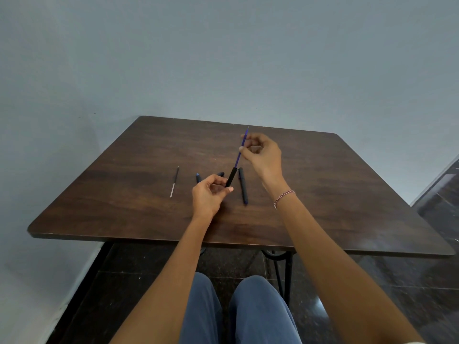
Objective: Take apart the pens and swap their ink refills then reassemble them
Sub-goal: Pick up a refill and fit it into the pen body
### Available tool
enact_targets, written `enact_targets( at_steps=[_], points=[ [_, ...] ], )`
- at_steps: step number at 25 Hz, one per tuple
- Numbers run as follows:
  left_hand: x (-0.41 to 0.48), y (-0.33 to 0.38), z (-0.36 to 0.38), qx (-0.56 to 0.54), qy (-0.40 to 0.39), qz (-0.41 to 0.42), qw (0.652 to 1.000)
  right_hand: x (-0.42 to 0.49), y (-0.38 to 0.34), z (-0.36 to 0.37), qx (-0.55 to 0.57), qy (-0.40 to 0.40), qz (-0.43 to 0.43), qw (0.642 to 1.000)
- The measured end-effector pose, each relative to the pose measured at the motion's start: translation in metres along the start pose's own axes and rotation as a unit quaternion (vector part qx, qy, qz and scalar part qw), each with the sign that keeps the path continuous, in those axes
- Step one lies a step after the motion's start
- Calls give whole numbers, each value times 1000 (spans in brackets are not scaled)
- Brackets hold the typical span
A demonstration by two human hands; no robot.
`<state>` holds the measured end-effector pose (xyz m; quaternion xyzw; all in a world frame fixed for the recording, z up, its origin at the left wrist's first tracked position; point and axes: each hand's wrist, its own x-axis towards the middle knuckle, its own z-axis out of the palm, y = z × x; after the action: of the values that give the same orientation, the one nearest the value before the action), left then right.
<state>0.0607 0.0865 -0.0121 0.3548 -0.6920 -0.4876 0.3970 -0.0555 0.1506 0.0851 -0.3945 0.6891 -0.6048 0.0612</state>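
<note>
1. Blue refill (239, 156) sticks out of the black barrel (230, 177), tilted above the table (124, 170).
2. Right hand (263, 155) pinches the refill; left hand (210, 194) grips the barrel's lower end.
3. Second pen body (243, 186) lies just right of it.
4. Spare refill (174, 182) lies well left; blue-tipped piece (198, 178) is beside the left hand.

Two refills show: a blue refill (239, 153) and a grey refill (174, 182). Four dark pen parts can be counted: one barrel (230, 178), one long body (243, 186), one blue-tipped piece (198, 177) and one black piece (220, 174), the last two partly hidden. There are two hands, the left hand (208, 194) and the right hand (263, 155), one bracelet (284, 196) and one table (124, 194).
</note>
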Motion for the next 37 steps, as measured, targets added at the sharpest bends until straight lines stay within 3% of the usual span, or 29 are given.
enact_targets(
  at_steps=[7, 13, 17, 21, 25, 30, 37],
  points=[
    [0, 1, -1, -17, 35, -10, 999, -12, 12, 8, -129, -77, -37, 988],
    [0, 4, -11, -48, 119, -35, 991, 3, 11, 18, -39, -54, 22, 998],
    [-1, -1, -29, -8, 176, 0, 984, 23, 20, 35, -174, -90, -9, 981],
    [-3, -3, -32, -9, 188, 12, 982, 29, 26, 67, -310, -173, -8, 935],
    [-3, -6, -31, -17, 191, 11, 981, 25, 29, 96, -389, -195, 16, 900],
    [-1, -7, -31, -14, 191, 9, 981, 14, 38, 115, -425, -219, -50, 877],
    [2, -11, -31, -8, 191, 12, 982, 13, 50, 124, -376, -236, -36, 896]
  ],
)
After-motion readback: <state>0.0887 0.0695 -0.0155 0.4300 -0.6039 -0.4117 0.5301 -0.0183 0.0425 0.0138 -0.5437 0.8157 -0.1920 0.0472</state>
